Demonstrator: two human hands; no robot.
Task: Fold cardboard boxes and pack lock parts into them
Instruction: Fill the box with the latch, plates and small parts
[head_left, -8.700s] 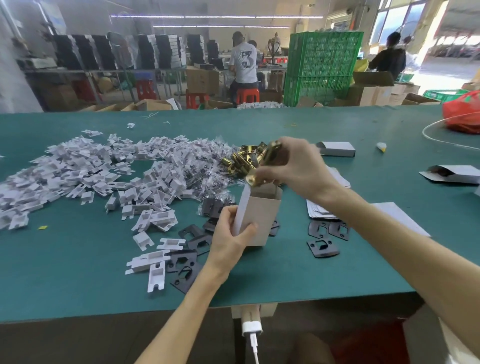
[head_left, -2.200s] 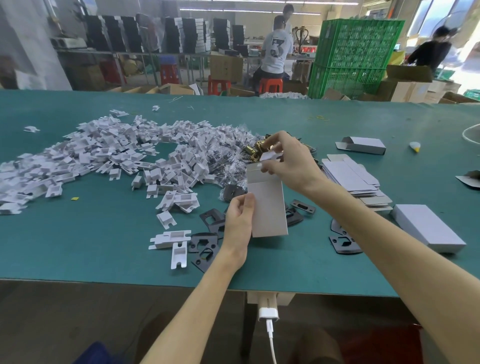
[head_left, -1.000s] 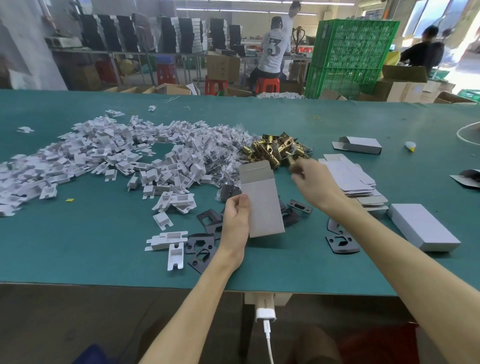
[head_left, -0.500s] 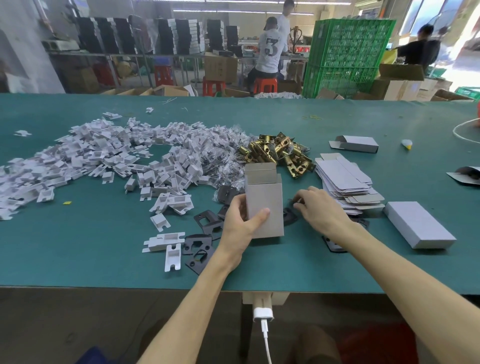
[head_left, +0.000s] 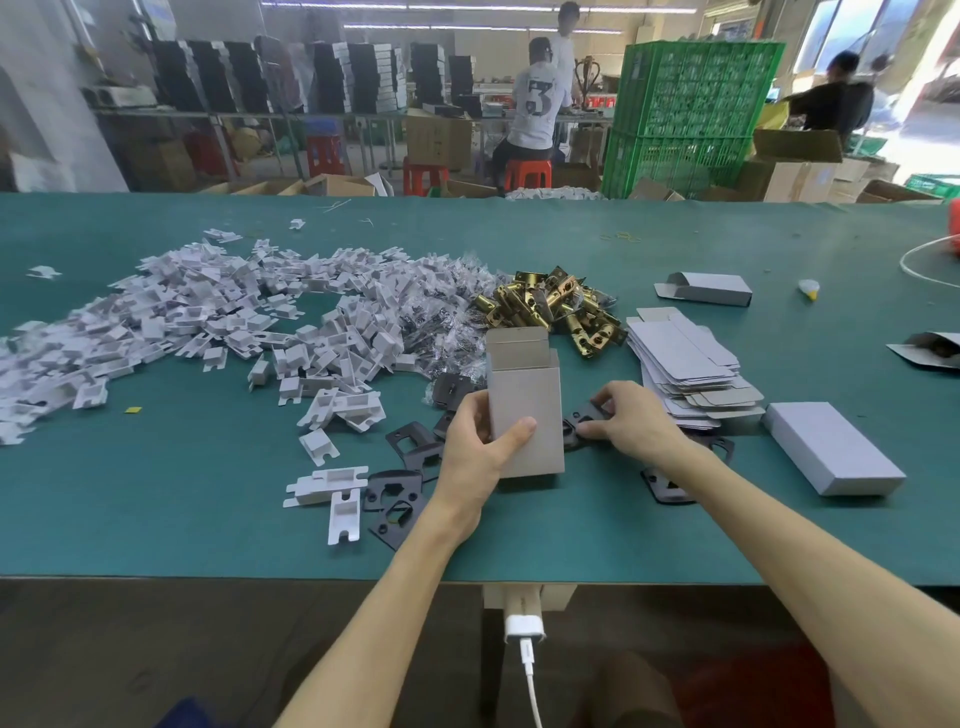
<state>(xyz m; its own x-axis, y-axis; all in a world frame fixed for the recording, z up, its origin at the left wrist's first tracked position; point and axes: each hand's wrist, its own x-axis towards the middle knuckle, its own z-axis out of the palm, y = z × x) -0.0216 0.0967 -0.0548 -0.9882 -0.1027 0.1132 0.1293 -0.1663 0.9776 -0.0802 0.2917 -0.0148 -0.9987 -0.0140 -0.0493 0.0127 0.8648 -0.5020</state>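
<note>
My left hand (head_left: 480, 447) grips a grey cardboard box (head_left: 525, 410) that stands upright on the green table (head_left: 208, 509), its top flap open. Just right of the box, my right hand (head_left: 631, 418) pinches a black strike plate (head_left: 584, 418) lying on the table. More black plates (head_left: 395, 499) lie around the box. A heap of brass latch parts (head_left: 556, 306) sits behind the box. A stack of flat box blanks (head_left: 685, 369) lies to the right.
A wide pile of white plastic pieces (head_left: 208, 322) covers the table's left half. A closed grey box (head_left: 831, 447) lies at the right, another folded box (head_left: 706, 288) farther back. Green crates (head_left: 685, 114) and people stand beyond the table.
My right hand dropped from the box's top flap to the table and took hold of a black plate. The left hand set the box upright.
</note>
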